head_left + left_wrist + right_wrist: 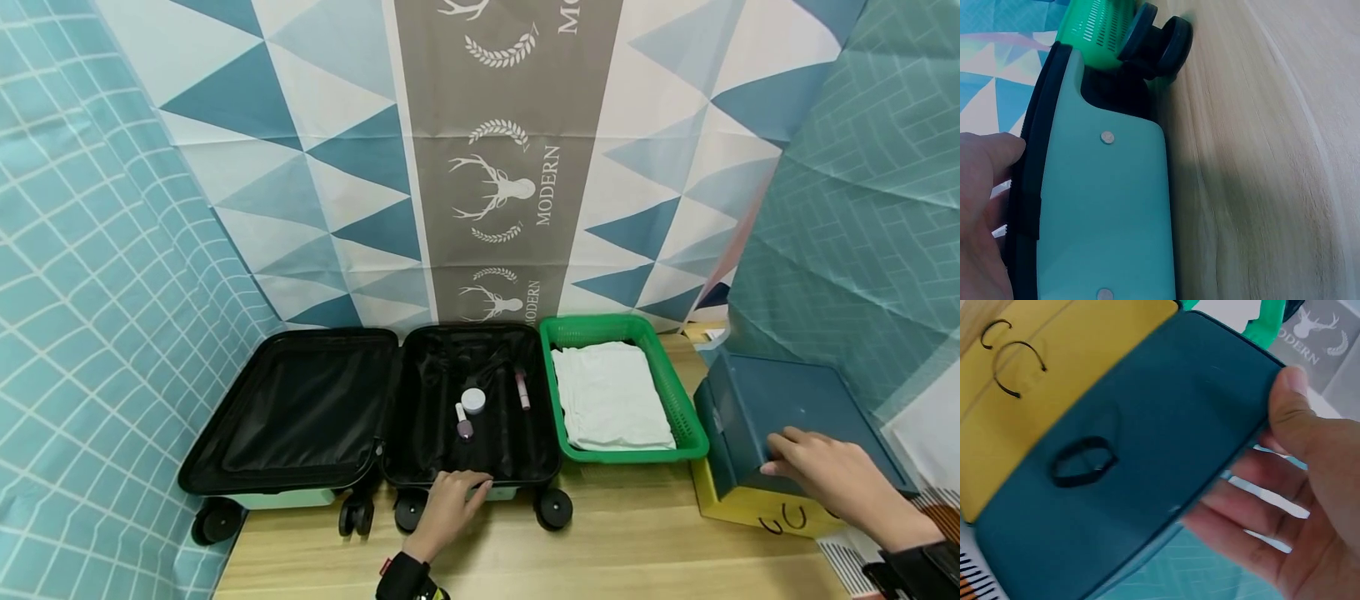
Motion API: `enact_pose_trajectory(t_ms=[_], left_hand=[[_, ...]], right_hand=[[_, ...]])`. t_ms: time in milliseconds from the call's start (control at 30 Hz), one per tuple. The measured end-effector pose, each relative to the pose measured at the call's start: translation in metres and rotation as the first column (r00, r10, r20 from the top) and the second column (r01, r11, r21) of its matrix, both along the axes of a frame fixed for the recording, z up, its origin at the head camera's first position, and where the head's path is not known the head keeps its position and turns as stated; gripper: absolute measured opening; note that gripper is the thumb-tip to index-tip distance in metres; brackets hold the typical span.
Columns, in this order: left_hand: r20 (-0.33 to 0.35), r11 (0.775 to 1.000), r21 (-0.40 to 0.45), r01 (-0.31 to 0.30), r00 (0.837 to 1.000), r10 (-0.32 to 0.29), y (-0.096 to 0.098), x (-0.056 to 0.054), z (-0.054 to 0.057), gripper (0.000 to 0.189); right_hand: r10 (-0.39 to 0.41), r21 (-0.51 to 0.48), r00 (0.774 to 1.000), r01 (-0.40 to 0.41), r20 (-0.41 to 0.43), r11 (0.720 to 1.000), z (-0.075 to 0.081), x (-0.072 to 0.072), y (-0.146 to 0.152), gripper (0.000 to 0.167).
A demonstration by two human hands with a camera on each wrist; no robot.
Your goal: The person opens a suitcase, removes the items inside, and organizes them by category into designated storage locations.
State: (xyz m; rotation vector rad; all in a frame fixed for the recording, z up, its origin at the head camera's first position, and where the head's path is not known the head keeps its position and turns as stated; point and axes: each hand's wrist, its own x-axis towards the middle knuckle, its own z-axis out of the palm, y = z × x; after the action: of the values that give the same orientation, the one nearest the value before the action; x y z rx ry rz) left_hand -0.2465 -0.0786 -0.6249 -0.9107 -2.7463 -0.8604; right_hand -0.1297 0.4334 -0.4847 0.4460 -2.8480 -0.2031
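Observation:
My left hand (450, 508) rests at the front rim of an open mint-green suitcase (1107, 206) with a black lining. In the left wrist view its fingertips (1013, 150) meet the black edge; part of the hand is hidden behind it. In the suitcase lie a round white jar (473, 401), a small bottle with a white cap (464, 428) and a slim pink tube (522, 392). At the right, my right hand (825, 475) holds the top front edge of a dark blue storage box (1166, 419). Its thumb (1291, 400) overlaps the upper corner, fingertips at the edge.
A green basket (693, 433) with folded white cloth (611, 396) stands right of the suitcase. Beneath the blue box is a yellow box (720, 500) with black loops. The suitcase's other half (300, 408) lies open at left. Patterned cloth (510, 100) hangs behind the wooden table (600, 550).

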Motion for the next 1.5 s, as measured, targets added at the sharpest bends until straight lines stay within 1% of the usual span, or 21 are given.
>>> enact_pose_trajectory(t_ms=[100,200,267,333,433,533,600,700,867,1000,1133,1267,1367,1433,1500], left_hand=[[-0.016,1.0,0.001,-0.005,1.0,0.005,0.001,-0.001,-0.001,0.023],[-0.025,1.0,0.003,-0.004,1.0,0.004,0.002,-0.001,-0.002,0.023],[-0.029,1.0,0.004,-0.002,1.0,0.002,0.002,-0.001,-0.002,0.023],[-0.03,1.0,0.006,-0.001,1.0,0.001,0.001,0.0,-0.002,0.023],[-0.025,1.0,0.014,0.008,1.0,-0.007,0.0,0.002,-0.002,0.024],[-0.026,1.0,0.018,0.014,1.0,-0.013,-0.001,0.004,-0.003,0.024],[-0.028,1.0,0.019,0.013,1.0,-0.013,-0.001,0.005,-0.003,0.025],[-0.032,1.0,0.018,0.008,0.999,-0.007,-0.002,0.005,-0.004,0.026],[-0.043,1.0,0.022,-0.001,0.999,0.002,-0.004,0.004,-0.004,0.025],[-0.044,1.0,0.03,0.006,0.999,-0.005,-0.005,0.005,-0.004,0.027],[-0.031,0.999,0.036,0.015,0.999,-0.014,-0.006,0.007,-0.004,0.028],[-0.026,0.999,0.033,0.017,1.0,-0.017,-0.006,0.008,-0.004,0.027],[-0.036,0.999,0.034,0.017,0.999,-0.016,-0.007,0.008,-0.003,0.027],[-0.046,0.999,0.036,0.018,0.999,-0.016,-0.007,0.008,-0.003,0.027],[-0.053,0.999,0.037,0.014,0.999,-0.012,-0.008,0.007,-0.002,0.028]], right_hand=[[0.061,0.027,0.998,-0.061,0.0,0.998,0.004,-0.004,-0.002,0.038],[0.07,0.03,0.995,-0.072,0.076,0.997,0.008,-0.008,-0.004,0.032],[0.045,0.023,0.987,-0.049,0.151,0.999,0.011,-0.01,-0.007,0.027],[0.012,0.02,0.975,-0.017,0.222,1.0,0.013,-0.013,-0.011,0.023],[-0.032,0.033,0.959,0.024,0.282,0.999,0.014,-0.017,-0.017,0.017],[-0.061,0.039,0.953,0.052,0.296,0.998,0.014,-0.019,-0.023,0.013],[-0.071,0.029,0.95,0.065,0.305,0.997,0.014,-0.02,-0.027,0.018],[-0.071,0.0,0.939,0.075,0.337,0.997,0.015,-0.023,-0.032,0.03],[-0.033,-0.032,0.917,0.049,0.398,0.998,0.017,-0.029,-0.04,0.033],[0.002,-0.053,0.898,0.024,0.439,0.998,0.018,-0.031,-0.045,0.035],[0.029,-0.082,0.886,0.01,0.463,0.997,0.019,-0.032,-0.051,0.038],[0.06,-0.088,0.883,-0.021,0.466,0.996,0.02,-0.033,-0.056,0.037],[0.089,-0.093,0.88,-0.051,0.467,0.994,0.022,-0.035,-0.058,0.036],[0.098,-0.104,0.872,-0.054,0.479,0.993,0.024,-0.036,-0.06,0.035],[0.106,-0.127,0.858,-0.048,0.503,0.991,0.026,-0.039,-0.062,0.032]])
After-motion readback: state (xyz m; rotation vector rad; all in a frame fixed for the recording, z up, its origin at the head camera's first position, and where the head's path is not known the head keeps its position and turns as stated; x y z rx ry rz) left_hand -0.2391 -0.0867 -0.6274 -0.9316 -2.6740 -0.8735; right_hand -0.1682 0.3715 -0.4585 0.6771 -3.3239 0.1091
